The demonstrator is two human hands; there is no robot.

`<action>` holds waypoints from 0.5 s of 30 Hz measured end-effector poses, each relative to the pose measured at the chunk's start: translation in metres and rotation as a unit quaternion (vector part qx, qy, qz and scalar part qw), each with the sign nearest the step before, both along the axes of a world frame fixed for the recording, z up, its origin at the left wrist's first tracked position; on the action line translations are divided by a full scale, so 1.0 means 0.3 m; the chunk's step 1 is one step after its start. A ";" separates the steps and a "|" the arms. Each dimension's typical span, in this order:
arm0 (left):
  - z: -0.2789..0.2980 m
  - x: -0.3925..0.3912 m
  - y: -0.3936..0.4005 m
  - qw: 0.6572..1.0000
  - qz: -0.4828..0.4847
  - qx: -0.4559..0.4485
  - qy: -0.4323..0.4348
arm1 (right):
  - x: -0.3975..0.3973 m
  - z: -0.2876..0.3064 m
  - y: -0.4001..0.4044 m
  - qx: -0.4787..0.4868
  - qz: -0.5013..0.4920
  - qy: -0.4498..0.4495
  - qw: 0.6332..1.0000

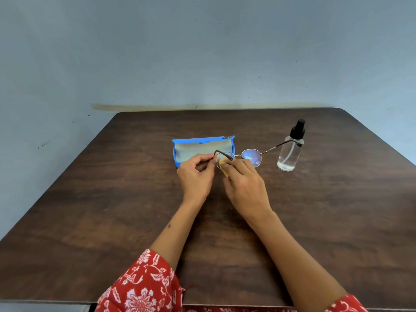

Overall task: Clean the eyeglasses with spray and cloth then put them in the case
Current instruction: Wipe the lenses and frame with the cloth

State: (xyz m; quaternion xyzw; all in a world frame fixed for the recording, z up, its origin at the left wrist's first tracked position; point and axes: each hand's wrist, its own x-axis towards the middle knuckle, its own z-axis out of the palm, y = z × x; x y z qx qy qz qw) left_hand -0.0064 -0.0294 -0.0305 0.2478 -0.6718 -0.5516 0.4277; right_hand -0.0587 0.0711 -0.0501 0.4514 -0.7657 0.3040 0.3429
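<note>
Thin metal-framed eyeglasses (251,156) are held above the table's middle, temples unfolded. My left hand (196,174) pinches the left temple near its hinge. My right hand (244,183) presses a small yellow cloth (222,164) against the left lens, which is mostly hidden by cloth and fingers. The right lens shows a bluish reflection. The right temple reaches toward a clear spray bottle (290,149) with a black nozzle, standing upright at the right. A blue eyeglass case (200,150) lies open just behind my left hand, pale lining showing.
Everything rests on a dark wooden table (112,210) pushed against a grey-blue wall. Its front edge runs just below my red floral sleeves (144,287).
</note>
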 end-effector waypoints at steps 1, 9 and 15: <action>-0.002 -0.002 0.000 1.000 0.004 -0.001 0.000 | 0.006 0.000 0.002 -0.003 0.007 -0.003 1.000; 0.009 0.016 0.002 1.000 0.008 0.022 -0.004 | 0.026 -0.019 -0.008 0.032 0.007 -0.040 0.999; 0.018 0.010 0.013 1.000 0.011 0.023 0.004 | 0.020 -0.022 -0.007 0.008 -0.020 -0.040 0.999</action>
